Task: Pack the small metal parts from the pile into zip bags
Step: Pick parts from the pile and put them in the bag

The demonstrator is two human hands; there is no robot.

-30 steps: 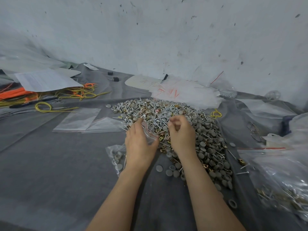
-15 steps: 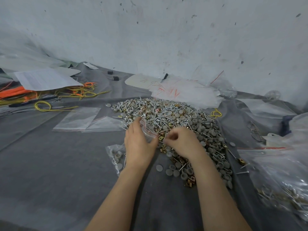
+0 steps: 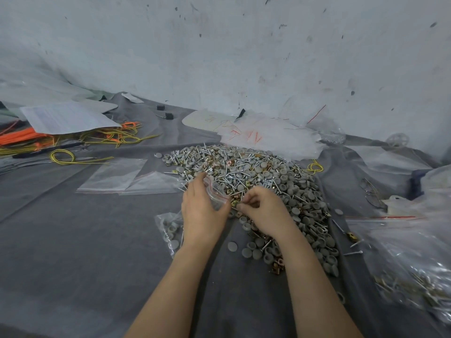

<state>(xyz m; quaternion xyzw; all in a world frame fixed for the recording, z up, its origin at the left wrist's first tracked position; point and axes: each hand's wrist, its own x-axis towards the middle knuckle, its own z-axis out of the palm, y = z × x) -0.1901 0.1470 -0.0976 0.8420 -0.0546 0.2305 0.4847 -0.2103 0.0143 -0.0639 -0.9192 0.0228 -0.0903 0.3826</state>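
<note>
Grey cloth (image 3: 73, 240) under a scuffed wall carried everything. The left grip (image 3: 202, 212) clenched a clear zip bag (image 3: 215, 191) near its mouth. The right grip (image 3: 266, 211) pinched metal parts (image 3: 238, 205) just beside that opening, at the pile's (image 3: 256, 172) near edge. A floppy, narrow mouth could let pieces spill onto the cloth. Open room lay to the left, though a filled bag (image 3: 169, 228) crowded the left wrist and a large sack (image 3: 402, 252) the right side.

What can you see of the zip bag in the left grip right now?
The zip bag is small and made of thin clear plastic, with a red strip along its zip edge. The left grip holds it, crumpled, at the near edge of the pile of metal parts. Its red-striped edge faces the right grip, whose pinched fingertips sit just beside it. Its contents cannot be made out.
</note>
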